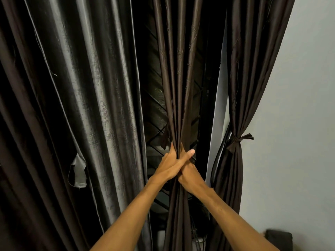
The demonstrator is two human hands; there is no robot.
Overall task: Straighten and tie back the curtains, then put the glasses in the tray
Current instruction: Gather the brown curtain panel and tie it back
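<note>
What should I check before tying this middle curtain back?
1. Middle curtain gathered into one bunch: ok.
2. Left hand and right hand both gripping the bunch: ok.
3. Tie strip within reach, hanging beside the hands: ok.
4. Tie wrapped round the bunch: not ok.
5. Right curtain already knotted: ok.
6. Grey curtain tied back: not ok, hangs loose.

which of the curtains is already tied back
The rightmost brown curtain, against the wall: a knotted tie cinches it. The middle curtain is only hand-gathered; the left grey curtain hangs loose.
</note>
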